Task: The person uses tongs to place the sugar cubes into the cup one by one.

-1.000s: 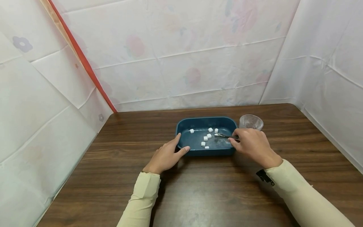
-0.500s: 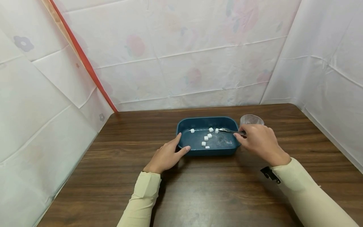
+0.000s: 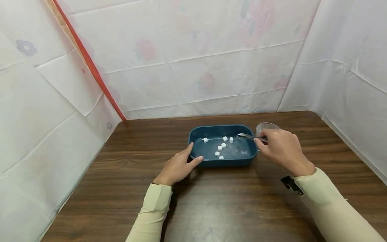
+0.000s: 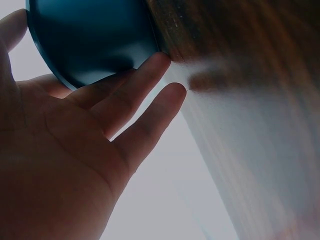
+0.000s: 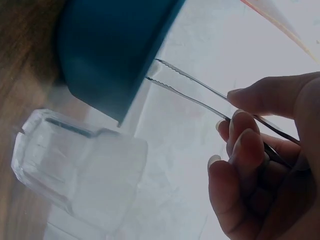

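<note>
The right hand (image 3: 282,146) is pinching metal tweezers (image 3: 249,136), whose tips are apparently holding a white cube (image 3: 241,134) over the 2 o'clock corner of the blue tray (image 3: 223,162). It is looking light, firm and possibly crumbly, calling for gentle pressure across opposite flat faces. Seven more cubes (image 3: 223,145) are lying inside, one at 10 o'clock. The left hand (image 3: 176,164) is resting spread fingers against the tray's 8 o'clock end. A clear cup (image 3: 267,126) is standing just beyond 2 o'clock, contents uncertain.
</note>
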{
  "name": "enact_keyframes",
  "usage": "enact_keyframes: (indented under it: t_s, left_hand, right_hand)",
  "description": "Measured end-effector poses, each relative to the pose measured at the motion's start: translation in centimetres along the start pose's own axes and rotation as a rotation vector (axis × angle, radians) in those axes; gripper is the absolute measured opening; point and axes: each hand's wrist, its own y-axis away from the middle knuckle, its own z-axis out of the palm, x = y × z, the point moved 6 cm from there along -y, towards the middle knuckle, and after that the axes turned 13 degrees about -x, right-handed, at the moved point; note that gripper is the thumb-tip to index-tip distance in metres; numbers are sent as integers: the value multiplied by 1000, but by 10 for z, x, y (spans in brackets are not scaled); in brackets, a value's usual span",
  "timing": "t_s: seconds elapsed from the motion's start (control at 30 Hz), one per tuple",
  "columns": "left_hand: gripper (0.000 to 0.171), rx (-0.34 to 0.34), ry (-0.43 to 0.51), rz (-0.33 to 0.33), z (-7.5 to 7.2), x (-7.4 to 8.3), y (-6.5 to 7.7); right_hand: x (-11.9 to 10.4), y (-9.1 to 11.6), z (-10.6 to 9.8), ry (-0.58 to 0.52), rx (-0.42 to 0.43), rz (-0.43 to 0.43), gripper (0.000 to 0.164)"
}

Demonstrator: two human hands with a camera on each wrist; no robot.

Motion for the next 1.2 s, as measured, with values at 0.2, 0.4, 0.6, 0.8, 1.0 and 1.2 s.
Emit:
enact_keyframes:
  t_s: [0.2, 0.4, 0.6, 0.8, 1.0, 1.2]
  left_hand:
    - [89, 4, 2, 3, 0, 0, 1]
    - [88, 0, 0, -7, 0, -1, 0]
    - [89, 3, 5, 0, 0, -1, 1]
    - [89, 0, 7, 1, -1, 0, 1]
    - [88, 4, 7, 4, -1, 1, 2]
    - [88, 4, 10, -2, 0, 1, 2]
  right_hand:
    - [3, 1, -9, 10, 27, 26, 13]
    - [10, 2, -18, 3, 53, 77, 12]
    - [15, 3, -24, -4, 77, 107, 12]
    - [18, 6, -32, -13, 110, 141, 14]
    - [25, 8, -37, -24, 86, 208, 15]
    - [32, 8, -36, -48, 52, 252, 18]
